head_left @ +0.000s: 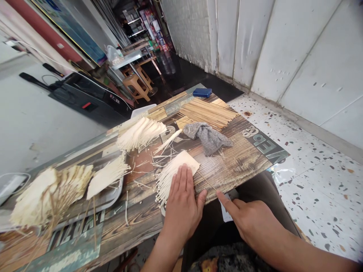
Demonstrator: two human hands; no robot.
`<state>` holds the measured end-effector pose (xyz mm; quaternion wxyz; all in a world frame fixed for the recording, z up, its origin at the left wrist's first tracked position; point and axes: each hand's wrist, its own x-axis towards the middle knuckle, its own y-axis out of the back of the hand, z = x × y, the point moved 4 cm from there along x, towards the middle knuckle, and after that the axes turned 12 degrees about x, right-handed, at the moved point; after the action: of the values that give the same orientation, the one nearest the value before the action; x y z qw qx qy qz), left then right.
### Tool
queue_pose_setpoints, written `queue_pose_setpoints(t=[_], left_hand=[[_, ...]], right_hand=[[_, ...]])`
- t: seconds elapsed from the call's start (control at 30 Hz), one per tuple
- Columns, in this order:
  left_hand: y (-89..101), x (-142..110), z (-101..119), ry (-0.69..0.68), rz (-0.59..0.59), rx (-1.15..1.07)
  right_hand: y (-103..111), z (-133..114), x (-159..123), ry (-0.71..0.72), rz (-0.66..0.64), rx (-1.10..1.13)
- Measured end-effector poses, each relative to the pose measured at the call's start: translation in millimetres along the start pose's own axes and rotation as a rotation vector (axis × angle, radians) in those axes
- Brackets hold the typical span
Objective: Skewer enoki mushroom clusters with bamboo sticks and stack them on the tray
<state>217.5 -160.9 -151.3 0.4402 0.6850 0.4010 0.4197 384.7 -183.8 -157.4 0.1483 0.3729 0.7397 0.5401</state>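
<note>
My left hand [183, 204] lies flat with fingers stretched out on a pale fan-shaped sheet cut into thin strips [177, 168] on the wooden board [241, 158]. My right hand [252, 221] is at the board's near edge, index finger extended onto a thin bamboo skewer [206, 180], the other fingers curled. A bundle of bamboo skewers [208, 112] lies at the far end of the board, with a grey cloth [208, 138] beside it.
More cut fan-shaped sheets lie at centre [140, 133] and on a metal tray [109, 198] at left [51, 192]. A blue box [202, 92] sits at the board's far edge. Loose slivers litter the board. Terrazzo floor [317, 177] is at right, stools [138, 85] behind.
</note>
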Motion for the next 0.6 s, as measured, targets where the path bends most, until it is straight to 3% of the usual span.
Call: queue_pose_setpoints(t=[0.6], left_hand=[[-2.4, 2, -4, -0.003, -0.070, -0.064]], right_hand=[[11, 5, -2, 0.002, -0.079, 0.142]])
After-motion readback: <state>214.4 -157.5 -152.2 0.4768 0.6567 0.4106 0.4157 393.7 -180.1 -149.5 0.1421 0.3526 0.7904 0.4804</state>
